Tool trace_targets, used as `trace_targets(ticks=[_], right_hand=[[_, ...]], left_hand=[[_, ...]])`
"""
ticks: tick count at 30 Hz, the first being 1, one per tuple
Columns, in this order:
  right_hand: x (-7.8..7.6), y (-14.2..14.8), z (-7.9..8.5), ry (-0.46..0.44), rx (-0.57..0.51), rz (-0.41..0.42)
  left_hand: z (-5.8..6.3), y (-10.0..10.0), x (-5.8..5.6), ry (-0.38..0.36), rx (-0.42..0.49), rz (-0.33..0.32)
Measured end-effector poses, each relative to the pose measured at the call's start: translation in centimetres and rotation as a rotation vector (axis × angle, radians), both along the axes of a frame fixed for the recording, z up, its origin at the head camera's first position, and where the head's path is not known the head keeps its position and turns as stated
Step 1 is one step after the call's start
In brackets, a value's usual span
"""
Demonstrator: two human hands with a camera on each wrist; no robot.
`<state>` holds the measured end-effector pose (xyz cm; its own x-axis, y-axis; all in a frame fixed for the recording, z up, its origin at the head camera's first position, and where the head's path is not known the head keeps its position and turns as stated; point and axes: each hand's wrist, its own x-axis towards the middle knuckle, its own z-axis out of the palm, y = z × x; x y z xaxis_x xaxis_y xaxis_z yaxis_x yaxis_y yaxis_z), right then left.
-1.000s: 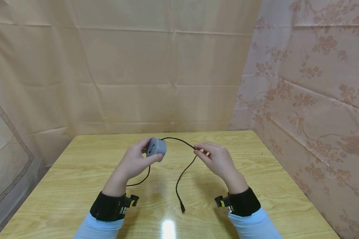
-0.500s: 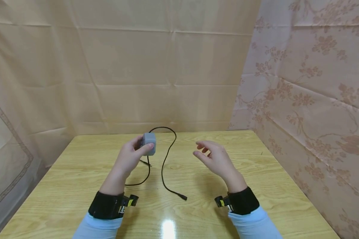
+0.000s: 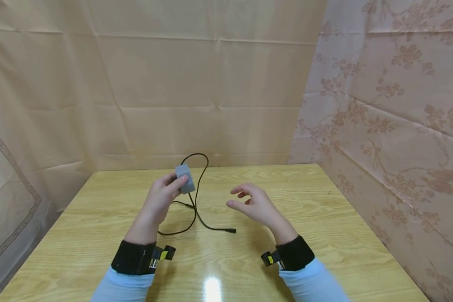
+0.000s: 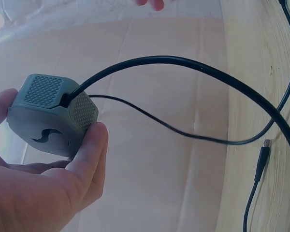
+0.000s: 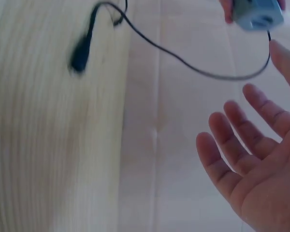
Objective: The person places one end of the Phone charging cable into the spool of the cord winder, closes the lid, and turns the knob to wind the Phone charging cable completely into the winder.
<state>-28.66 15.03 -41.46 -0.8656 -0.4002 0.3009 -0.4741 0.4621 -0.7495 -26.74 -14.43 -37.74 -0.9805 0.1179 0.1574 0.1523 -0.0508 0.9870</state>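
Note:
My left hand grips a grey, many-sided cable winder between thumb and fingers, above the table. In the left wrist view the winder shows ribbed side panels and a curved slot in its face. A black cable comes out of it on two sides. One length arcs up behind the winder and drops to a dark plug end near the table. The other loops below, and a slim metal-tipped connector lies by the wood. My right hand hovers to the right with fingers spread, holding nothing.
A pale wooden table lies under both hands. Behind it hangs a beige cloth, with a flower-patterned cloth along the right side. Black wrist straps carry small cameras.
My right hand has let go of the cable and moved slightly left. My left hand has drawn the winder left and tilted it. The freed cable has swung left, its plug rising.

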Motion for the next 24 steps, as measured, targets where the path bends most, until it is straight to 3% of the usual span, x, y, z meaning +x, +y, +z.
trace_targets(ticks=[15,24], right_hand=[[1.3,-5.8,-0.7,-0.046,0.036,0.155],[1.7,-7.3,-1.3,-0.006,0.025,0.122]], left_hand=[[-0.3,0.7,0.1,-0.018,-0.008,-0.037],[-0.3,1.0,0.3,-0.008,-0.008,-0.048]])
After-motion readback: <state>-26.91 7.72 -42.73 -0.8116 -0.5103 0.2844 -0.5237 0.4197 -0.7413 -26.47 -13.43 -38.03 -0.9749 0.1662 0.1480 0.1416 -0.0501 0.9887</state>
